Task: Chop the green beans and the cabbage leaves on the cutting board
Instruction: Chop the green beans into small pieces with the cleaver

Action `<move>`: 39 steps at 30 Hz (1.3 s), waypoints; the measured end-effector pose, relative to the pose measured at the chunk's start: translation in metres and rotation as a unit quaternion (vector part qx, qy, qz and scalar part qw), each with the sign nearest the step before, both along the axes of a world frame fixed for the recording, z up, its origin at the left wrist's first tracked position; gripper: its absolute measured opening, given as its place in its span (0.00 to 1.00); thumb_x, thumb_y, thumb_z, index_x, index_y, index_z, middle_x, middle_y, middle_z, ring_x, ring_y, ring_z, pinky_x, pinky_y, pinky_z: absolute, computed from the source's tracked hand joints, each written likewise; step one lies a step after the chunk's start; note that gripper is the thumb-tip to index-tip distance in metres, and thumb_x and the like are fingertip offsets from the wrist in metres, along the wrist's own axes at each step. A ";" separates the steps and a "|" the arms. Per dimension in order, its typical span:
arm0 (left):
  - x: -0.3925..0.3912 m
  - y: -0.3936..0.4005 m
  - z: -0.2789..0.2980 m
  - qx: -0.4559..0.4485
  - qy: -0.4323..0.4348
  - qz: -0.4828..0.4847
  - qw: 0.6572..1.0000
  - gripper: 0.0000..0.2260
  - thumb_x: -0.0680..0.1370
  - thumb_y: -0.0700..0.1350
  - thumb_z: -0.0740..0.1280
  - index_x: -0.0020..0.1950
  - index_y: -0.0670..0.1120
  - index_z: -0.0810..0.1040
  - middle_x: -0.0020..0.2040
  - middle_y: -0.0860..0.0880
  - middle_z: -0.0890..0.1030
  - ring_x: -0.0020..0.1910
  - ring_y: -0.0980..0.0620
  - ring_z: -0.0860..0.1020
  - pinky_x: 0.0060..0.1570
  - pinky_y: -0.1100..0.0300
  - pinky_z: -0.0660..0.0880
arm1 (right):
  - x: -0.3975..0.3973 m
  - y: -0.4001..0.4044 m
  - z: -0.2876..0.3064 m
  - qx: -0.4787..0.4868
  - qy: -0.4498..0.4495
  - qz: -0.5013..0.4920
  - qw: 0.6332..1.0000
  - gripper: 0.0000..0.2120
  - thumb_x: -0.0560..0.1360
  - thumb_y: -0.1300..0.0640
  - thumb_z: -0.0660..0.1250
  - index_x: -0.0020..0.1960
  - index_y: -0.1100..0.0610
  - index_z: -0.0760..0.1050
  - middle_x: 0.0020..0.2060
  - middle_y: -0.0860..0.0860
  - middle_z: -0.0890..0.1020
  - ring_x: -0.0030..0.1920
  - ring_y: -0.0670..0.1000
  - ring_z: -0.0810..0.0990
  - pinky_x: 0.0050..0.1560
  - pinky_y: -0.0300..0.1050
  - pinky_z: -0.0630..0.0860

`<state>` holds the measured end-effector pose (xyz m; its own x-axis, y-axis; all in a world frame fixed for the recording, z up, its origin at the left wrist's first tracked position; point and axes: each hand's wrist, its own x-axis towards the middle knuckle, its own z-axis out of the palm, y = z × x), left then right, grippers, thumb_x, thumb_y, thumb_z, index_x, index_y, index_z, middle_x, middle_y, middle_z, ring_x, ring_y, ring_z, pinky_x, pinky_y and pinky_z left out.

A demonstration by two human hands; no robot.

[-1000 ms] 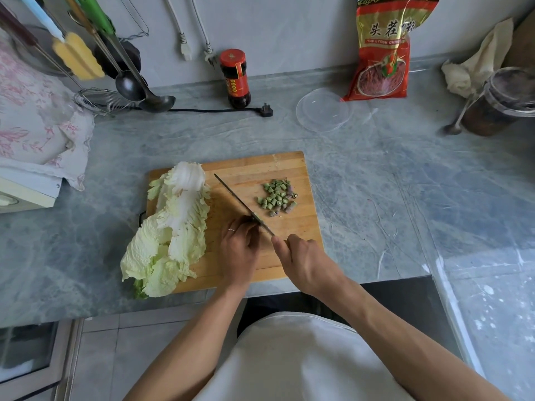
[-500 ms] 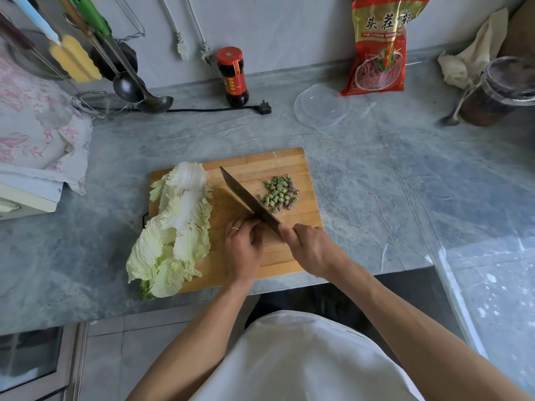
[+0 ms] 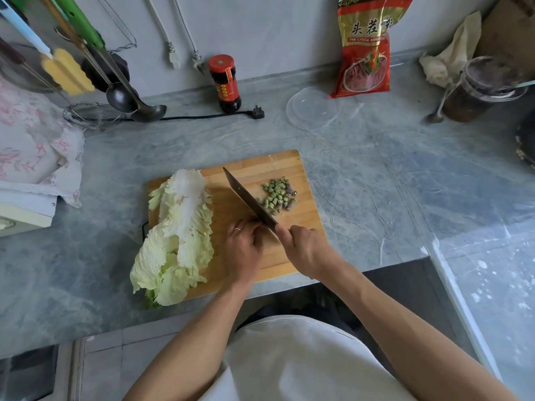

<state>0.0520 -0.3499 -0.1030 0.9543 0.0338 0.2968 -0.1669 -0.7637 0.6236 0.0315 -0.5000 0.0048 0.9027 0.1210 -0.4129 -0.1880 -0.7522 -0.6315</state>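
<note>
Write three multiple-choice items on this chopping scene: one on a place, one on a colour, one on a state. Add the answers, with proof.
1. Where do the chopped green beans lie relative to the knife?
A. to its right
B. to its left
C. off the cutting board

2. What colour is the sauce bottle's cap?
A. blue
B. red
C. white

3. What state are the cabbage leaves in?
A. shredded
B. diced
C. uncut

Answers: 1 A, the pile sits right of the blade on the cutting board. 2 B, the cap is red. 3 C, the leaves lie whole; the right hand grips the knife beside the left hand.
</note>
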 end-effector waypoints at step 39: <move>0.007 0.023 -0.005 -0.007 0.061 -0.034 0.998 0.06 0.77 0.41 0.71 0.51 0.49 0.85 0.48 0.50 0.83 0.43 0.48 0.79 0.46 0.50 0.76 | -0.023 0.015 -0.005 0.016 -0.028 -0.068 0.997 0.26 0.84 0.42 0.54 0.35 0.60 0.66 0.27 0.54 0.69 0.29 0.53 0.66 0.34 0.51 0.64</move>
